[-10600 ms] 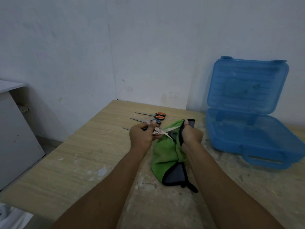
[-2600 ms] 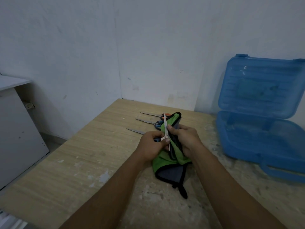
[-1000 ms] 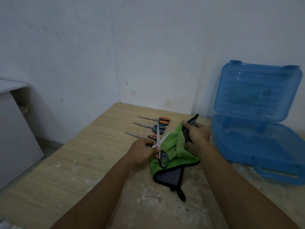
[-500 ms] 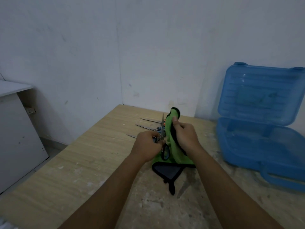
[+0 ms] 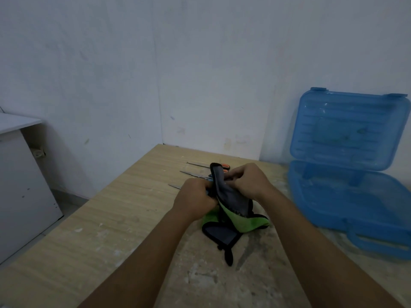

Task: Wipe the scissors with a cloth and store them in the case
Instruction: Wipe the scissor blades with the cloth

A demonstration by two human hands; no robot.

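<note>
Both closed | left grip (image 5: 195,201) round scissors hidden in cloth (image 5: 232,202) | right grip (image 5: 246,182) pinching cloth

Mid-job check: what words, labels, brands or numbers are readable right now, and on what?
No text can be read.
Translucent blue plastic case: raised rectangular panel on the open lid, nothing legible.
Green and grey cloth: no print visible.
Three metal scissors lying on the wooden table: too small to tell.
</note>
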